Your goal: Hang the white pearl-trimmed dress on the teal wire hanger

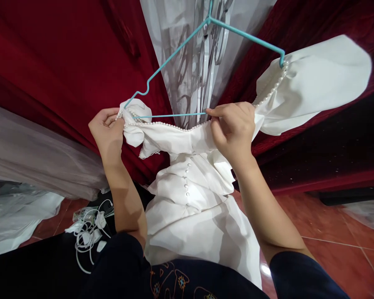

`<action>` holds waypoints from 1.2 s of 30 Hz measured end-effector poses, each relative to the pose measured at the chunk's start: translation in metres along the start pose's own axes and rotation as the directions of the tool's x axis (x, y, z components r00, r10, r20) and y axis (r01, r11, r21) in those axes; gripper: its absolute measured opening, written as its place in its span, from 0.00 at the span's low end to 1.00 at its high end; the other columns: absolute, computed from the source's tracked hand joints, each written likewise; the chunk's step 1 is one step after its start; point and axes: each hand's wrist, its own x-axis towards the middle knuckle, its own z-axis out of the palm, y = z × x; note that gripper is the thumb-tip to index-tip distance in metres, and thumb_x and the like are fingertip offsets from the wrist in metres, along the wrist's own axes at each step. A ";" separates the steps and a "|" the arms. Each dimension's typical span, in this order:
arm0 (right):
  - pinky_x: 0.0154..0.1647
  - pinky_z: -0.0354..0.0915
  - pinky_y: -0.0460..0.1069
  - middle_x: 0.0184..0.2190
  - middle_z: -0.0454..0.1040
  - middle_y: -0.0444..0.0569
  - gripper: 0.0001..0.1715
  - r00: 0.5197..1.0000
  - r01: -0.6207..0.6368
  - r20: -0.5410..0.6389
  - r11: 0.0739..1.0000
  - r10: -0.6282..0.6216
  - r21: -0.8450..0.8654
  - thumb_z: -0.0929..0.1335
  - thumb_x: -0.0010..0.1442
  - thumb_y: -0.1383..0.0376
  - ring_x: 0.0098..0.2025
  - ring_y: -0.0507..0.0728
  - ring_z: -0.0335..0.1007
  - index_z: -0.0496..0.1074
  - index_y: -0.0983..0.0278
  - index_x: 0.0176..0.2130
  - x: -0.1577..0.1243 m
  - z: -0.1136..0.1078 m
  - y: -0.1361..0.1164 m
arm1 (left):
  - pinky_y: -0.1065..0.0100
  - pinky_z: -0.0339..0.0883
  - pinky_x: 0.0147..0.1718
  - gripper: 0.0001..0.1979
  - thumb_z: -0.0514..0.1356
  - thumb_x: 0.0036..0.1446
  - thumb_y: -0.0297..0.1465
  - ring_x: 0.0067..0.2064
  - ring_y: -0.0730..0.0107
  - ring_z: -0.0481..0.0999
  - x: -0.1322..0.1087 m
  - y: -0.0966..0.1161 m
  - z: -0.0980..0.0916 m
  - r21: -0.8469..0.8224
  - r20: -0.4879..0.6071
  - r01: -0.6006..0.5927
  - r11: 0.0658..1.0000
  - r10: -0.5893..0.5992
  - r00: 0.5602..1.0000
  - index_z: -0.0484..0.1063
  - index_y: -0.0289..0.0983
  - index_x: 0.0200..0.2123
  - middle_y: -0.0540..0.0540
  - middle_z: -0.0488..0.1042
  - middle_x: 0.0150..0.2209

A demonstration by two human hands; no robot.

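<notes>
A white dress (190, 207) with pearl trim along its neckline and small buttons down its middle hangs in front of me. The light-blue clothes hanger (177, 50) is at its top, its right end in the puffed sleeve (327, 79). My left hand (107, 131) is closed on the dress's pearl-edged left shoulder, by the hanger's left end. With fingers curled, my right hand (235, 128) grips the hanger's lower bar at the neckline. Its fingers cover part of the pearl trim, so whether they also hold cloth is unclear.
Dark red curtains (65, 54) hang on both sides, with white sheer fabric (180, 54) and white hangers (205, 58) between them. Tangled white cables (87, 236) lie on a black surface at lower left. White fabric (18, 211) lies at far left. The floor (327, 232) is red tile.
</notes>
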 end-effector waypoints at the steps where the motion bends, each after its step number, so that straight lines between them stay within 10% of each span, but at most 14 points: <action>1: 0.54 0.65 0.61 0.40 0.81 0.48 0.13 1.000 -0.006 0.011 1.000 0.006 0.021 0.63 0.70 0.66 0.43 0.59 0.75 0.78 0.58 0.44 0.000 0.000 0.001 | 0.59 0.76 0.38 0.14 0.76 0.54 0.40 0.37 0.66 0.81 -0.010 0.007 -0.002 0.006 0.020 0.039 0.999 -0.039 0.999 0.80 0.40 0.38 0.55 0.80 0.31; 5: 0.54 0.67 0.62 0.41 0.82 0.47 0.16 1.000 0.006 0.014 0.997 -0.007 0.083 0.63 0.69 0.67 0.46 0.59 0.78 0.79 0.57 0.47 0.000 0.001 -0.002 | 0.62 0.80 0.38 0.04 0.69 0.50 0.26 0.37 0.64 0.85 -0.046 0.045 0.004 0.016 0.068 0.067 0.998 -0.068 0.995 0.83 0.40 0.31 0.50 0.84 0.33; 12: 0.47 0.70 0.58 0.39 0.82 0.47 0.15 0.996 0.019 -0.090 0.984 -0.003 0.180 0.64 0.70 0.70 0.43 0.56 0.79 0.80 0.58 0.45 0.001 -0.003 -0.016 | 0.56 0.83 0.46 0.13 0.65 0.63 0.24 0.42 0.62 0.86 -0.073 0.096 0.033 -0.061 0.116 -0.463 0.884 0.467 0.876 0.86 0.49 0.37 0.53 0.86 0.38; 18: 0.47 0.69 0.59 0.38 0.83 0.46 0.15 0.995 0.057 -0.091 0.994 -0.049 0.092 0.64 0.70 0.70 0.42 0.56 0.79 0.79 0.58 0.44 0.002 -0.001 -0.014 | 0.66 0.82 0.42 0.15 0.63 0.65 0.21 0.41 0.66 0.87 -0.092 0.111 0.037 -0.104 0.427 -0.402 0.910 0.406 0.808 0.86 0.44 0.45 0.52 0.88 0.44; 25: 0.50 0.69 0.58 0.41 0.83 0.47 0.14 0.996 0.041 -0.082 0.996 -0.034 0.085 0.64 0.70 0.68 0.44 0.56 0.79 0.80 0.59 0.46 -0.002 0.004 -0.011 | 0.45 0.59 0.72 0.14 0.60 0.74 0.28 0.70 0.51 0.71 -0.084 0.122 0.076 0.097 0.226 -0.558 0.824 0.528 0.819 0.81 0.48 0.56 0.47 0.80 0.62; 31: 0.59 0.70 0.63 0.46 0.82 0.49 0.15 0.997 0.071 0.021 0.994 -0.074 0.089 0.65 0.71 0.65 0.50 0.60 0.79 0.79 0.58 0.52 -0.004 -0.007 -0.006 | 0.51 0.58 0.65 0.19 0.54 0.74 0.21 0.50 0.60 0.81 -0.086 0.121 0.095 0.196 0.389 -0.472 0.860 0.374 0.842 0.82 0.46 0.49 0.50 0.85 0.49; 36: 0.76 0.52 0.74 0.60 0.76 0.53 0.26 0.949 0.104 -0.291 0.991 -0.124 -0.083 0.71 0.67 0.59 0.67 0.69 0.69 0.75 0.56 0.63 0.021 -0.032 0.019 | 0.52 0.57 0.63 0.19 0.56 0.71 0.18 0.47 0.61 0.80 -0.081 0.118 0.096 0.197 0.375 -0.485 0.852 0.391 0.841 0.83 0.46 0.46 0.51 0.85 0.48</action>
